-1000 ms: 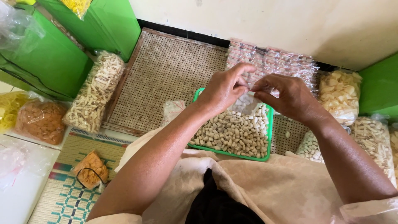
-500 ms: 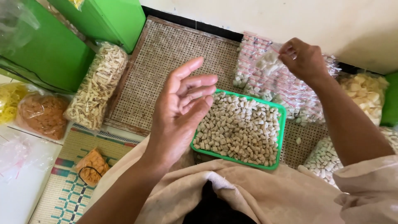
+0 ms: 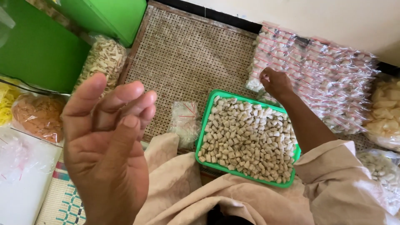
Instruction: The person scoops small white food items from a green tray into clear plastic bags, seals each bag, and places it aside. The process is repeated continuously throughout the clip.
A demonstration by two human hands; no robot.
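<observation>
My left hand (image 3: pixel 108 146) is raised close to the camera, palm toward me, fingers apart and holding nothing. My right hand (image 3: pixel 275 81) reaches out to the near edge of a pile of small sealed clear packets (image 3: pixel 321 71) filled with pale snack pieces. Its fingers curl down onto the pile, and any packet in them is hidden. A green plastic tray (image 3: pixel 207 125) lies in front of my lap, full of small beige snack pieces (image 3: pixel 250 141). A short stack of empty clear bags (image 3: pixel 183 121) sits just left of the tray.
A woven rattan mat (image 3: pixel 187 58) lies under the tray and packets. Green boxes (image 3: pixel 41 50) stand at the left, with a bag of stick snacks (image 3: pixel 102 62) and an orange snack bag (image 3: pixel 37 116) beside them. Bags of pale crackers (image 3: pixel 387 112) sit on the right.
My hands have separated from above the tray. The right hand carried a packet out to the pile and lowered onto it. The left hand rose toward the camera, empty.
</observation>
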